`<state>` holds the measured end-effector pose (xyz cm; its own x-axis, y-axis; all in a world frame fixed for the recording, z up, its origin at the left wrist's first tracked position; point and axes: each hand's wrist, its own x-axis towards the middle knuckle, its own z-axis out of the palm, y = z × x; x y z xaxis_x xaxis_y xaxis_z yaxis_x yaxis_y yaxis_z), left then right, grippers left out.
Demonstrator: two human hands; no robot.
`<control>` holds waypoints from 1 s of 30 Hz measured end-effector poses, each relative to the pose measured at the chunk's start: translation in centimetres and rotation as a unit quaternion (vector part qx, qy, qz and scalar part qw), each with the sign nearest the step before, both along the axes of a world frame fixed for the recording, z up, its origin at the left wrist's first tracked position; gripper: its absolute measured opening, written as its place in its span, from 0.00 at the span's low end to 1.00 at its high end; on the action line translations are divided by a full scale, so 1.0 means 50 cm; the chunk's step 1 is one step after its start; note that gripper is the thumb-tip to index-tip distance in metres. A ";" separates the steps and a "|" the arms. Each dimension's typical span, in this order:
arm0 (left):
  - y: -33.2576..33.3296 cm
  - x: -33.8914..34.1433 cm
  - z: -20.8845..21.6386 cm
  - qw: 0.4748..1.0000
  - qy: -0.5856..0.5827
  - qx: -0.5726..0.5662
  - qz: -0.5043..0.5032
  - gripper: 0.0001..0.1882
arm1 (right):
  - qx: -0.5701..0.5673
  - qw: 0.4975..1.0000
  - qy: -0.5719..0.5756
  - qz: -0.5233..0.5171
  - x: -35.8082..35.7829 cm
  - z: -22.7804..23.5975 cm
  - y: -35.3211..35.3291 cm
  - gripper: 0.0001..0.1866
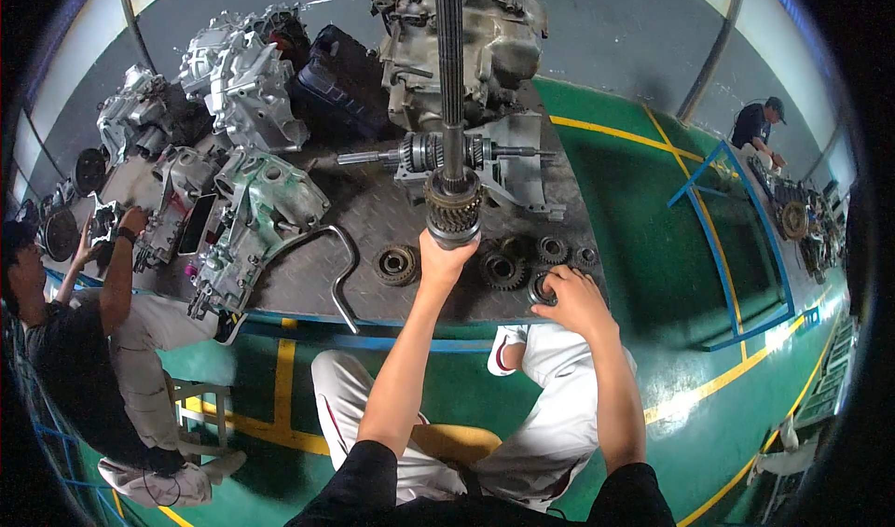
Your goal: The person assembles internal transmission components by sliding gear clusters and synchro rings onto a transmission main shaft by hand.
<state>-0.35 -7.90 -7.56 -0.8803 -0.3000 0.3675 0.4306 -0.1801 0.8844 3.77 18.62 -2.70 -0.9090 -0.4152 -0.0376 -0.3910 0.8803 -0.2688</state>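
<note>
My left hand (446, 258) is closed around the lower end of a gear shaft (453, 196), which stands upright above the table with its long splined rod pointing up and away. At the table's near edge, my right hand (580, 301) curls its fingers over a metal ring gear (541, 287); the palm hides part of it. Between the hands lies a toothed gear (503, 270). Two smaller gears, one larger (552, 249) and one tiny (585, 256), sit just beyond my right fingers. Left of my left forearm is a flat gear ring (396, 265).
Behind the shaft are a second gear shaft (373, 157) lying across and a big gearbox housing (466, 51). Silver castings (242, 89) and a bent metal bar (343, 280) occupy the left. A co-worker (84, 340) handles parts there; another person (757, 131) stands far right beside a blue frame (722, 336).
</note>
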 end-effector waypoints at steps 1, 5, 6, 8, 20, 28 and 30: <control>0.000 0.002 0.002 1.000 0.000 0.001 -0.003 0.09 | 0.010 1.000 0.001 -0.005 0.002 0.000 0.000 0.20; -0.001 0.002 0.008 1.000 -0.010 -0.022 0.003 0.10 | 0.013 0.999 0.038 0.010 -0.006 -0.013 0.005 0.19; 0.003 0.002 0.008 1.000 0.000 -0.019 0.008 0.12 | 0.014 0.999 0.038 0.009 -0.005 -0.013 0.005 0.19; 0.003 0.002 0.006 1.000 0.011 -0.016 0.013 0.13 | 0.017 0.999 0.034 0.019 -0.001 -0.004 0.000 0.18; 0.003 -0.008 0.006 0.999 -0.029 -0.034 0.002 0.10 | -0.030 0.996 0.081 0.032 -0.001 -0.014 0.001 0.16; 0.014 -0.011 -0.001 0.999 -0.016 -0.029 -0.010 0.08 | -0.086 0.996 -0.036 0.000 -0.009 0.017 0.024 0.29; 0.009 -0.010 -0.002 1.000 -0.014 -0.024 -0.006 0.08 | -0.095 0.995 -0.006 0.000 -0.005 0.022 0.023 0.29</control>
<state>-0.85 -7.47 -7.64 -0.8936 -0.2715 0.3573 0.4043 -0.1417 0.9036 3.52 19.78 -1.59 -0.9090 -0.4155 0.0317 -0.3867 0.8128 -0.4356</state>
